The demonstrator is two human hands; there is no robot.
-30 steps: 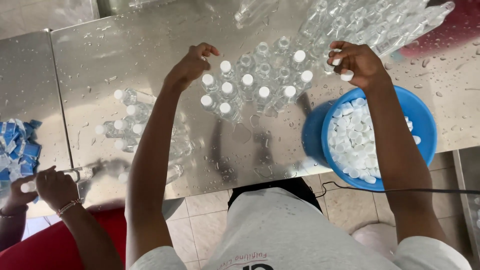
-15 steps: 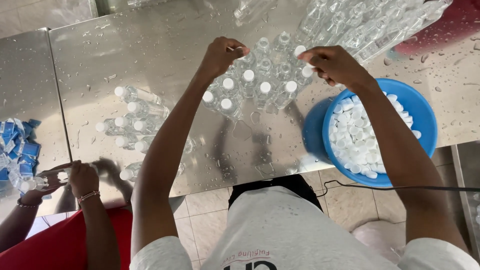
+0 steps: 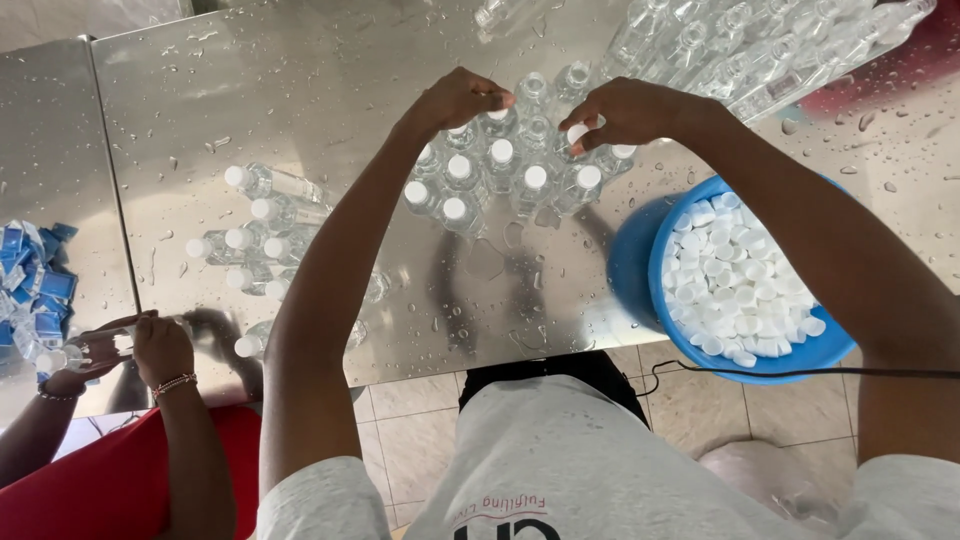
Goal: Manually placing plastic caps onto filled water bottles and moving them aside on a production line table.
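Observation:
A cluster of upright clear plastic bottles (image 3: 500,170) stands on the wet steel table (image 3: 330,120); most carry white caps. My left hand (image 3: 455,100) pinches the cap on a bottle at the cluster's back left. My right hand (image 3: 625,110) holds a white cap (image 3: 577,133) against a bottle at the back right. A blue bowl (image 3: 640,270) full of white caps sits under my right forearm at the table's front edge.
Capped bottles (image 3: 255,235) lie on their sides at the left. Uncapped bottles (image 3: 760,45) are piled at the back right. A co-worker's hands (image 3: 130,345) hold a small bottle at the lower left, near blue labels (image 3: 30,285).
Both my hands moved forward and inward onto the back bottles of the cluster. The co-worker's hands shifted slightly right at the lower left.

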